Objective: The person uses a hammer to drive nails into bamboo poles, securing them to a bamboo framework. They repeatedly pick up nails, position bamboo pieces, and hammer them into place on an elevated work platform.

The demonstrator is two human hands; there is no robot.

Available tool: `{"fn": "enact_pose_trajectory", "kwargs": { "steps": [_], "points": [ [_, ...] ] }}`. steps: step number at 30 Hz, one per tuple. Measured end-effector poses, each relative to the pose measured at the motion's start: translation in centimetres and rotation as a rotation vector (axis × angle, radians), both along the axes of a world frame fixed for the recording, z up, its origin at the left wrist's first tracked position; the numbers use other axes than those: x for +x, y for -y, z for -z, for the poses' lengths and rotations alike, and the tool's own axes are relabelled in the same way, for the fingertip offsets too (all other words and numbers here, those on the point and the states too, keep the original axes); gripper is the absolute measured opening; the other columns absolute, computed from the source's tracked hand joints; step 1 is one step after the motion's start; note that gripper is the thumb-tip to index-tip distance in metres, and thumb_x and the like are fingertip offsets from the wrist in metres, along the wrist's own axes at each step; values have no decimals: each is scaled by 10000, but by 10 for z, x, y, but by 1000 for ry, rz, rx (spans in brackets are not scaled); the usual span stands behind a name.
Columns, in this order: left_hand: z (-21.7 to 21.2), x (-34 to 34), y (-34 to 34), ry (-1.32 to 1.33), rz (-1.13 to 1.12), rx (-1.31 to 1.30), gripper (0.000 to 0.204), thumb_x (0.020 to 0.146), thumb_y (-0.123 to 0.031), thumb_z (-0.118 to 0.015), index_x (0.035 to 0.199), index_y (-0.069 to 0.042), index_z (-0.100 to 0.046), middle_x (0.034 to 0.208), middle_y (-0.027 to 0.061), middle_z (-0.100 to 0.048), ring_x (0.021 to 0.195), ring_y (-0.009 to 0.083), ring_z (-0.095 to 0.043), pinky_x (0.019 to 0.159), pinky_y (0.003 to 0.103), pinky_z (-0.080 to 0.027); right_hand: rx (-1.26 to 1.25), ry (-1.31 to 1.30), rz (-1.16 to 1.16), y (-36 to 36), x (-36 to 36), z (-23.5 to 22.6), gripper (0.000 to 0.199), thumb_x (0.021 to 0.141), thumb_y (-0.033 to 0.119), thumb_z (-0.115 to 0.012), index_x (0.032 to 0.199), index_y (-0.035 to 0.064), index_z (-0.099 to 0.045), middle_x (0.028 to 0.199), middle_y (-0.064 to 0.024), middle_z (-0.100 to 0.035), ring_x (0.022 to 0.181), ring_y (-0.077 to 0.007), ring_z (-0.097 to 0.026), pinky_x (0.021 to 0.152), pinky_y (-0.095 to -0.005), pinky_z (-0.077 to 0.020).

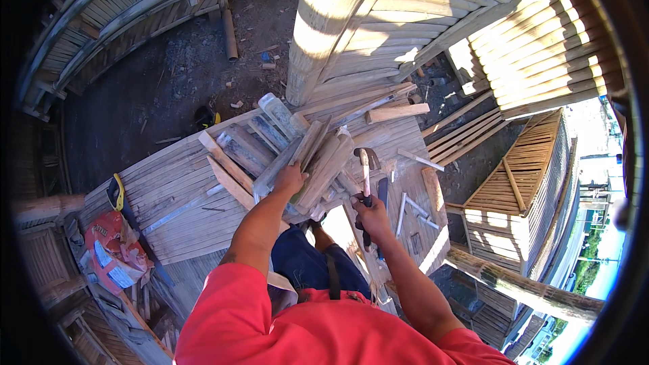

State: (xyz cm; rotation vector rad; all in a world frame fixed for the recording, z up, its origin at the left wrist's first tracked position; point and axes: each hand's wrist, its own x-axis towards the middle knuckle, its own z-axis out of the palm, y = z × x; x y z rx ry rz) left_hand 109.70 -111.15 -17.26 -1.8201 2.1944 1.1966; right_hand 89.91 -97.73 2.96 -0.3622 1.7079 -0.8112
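Note:
My right hand [372, 217] is closed round the dark grip of a claw hammer [366, 174], whose head points away from me. My left hand [291, 180] is closed on the near end of a wooden board [309, 143] in a loose pile. Beside it lies another weathered board [326, 170], and more wood pieces [247, 152] are stacked to the left. How far my left fingers wrap under the board is hidden. The pile rests on a slatted wooden platform [172, 226] in front of me.
At the platform's left stands a red sack [116, 257], near a handsaw with a yellow handle [116, 192]. White strips [400, 213] lie right of the hammer. A thick wooden post [324, 34] and log wall rise ahead; a log rail [527, 282] crosses at right.

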Motion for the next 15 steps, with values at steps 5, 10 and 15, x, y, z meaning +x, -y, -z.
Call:
{"fn": "enact_pose_trajectory", "kwargs": {
  "steps": [5, 10, 15],
  "points": [
    [4, -7, 4, 10, -23, -8, 370, 930, -184, -610, 1250, -5, -555, 1099, 292, -679, 1057, 449, -666, 908, 524, -545, -22, -43, -41, -2, -1, 0, 182, 959, 134, -702, 1072, 14, -625, 665, 27, -488, 500, -77, -450, 436, -284, -347],
    [-29, 15, 23, -52, -375, -30, 496, 993, -369, -582, 1359, -40, -522, 1213, 241, -658, 1108, 452, -653, 925, 539, -536, -55, -101, -58, -6, 6, -5, 182, 969, 137, -689, 1097, 20, -634, 745, -8, -580, 568, -88, -530, 454, -267, -390],
    [-160, 2, 3, -1017, -472, 176, 658, 1018, -489, -544, 1457, -7, -449, 1197, 146, -670, 1068, 319, -668, 945, 436, -527, -243, 42, -17, 13, 30, -43, 406, 1010, 252, -654, 1371, 80, -579, 900, -39, -632, 667, -92, -583, 498, -249, -444]
  ]
}}
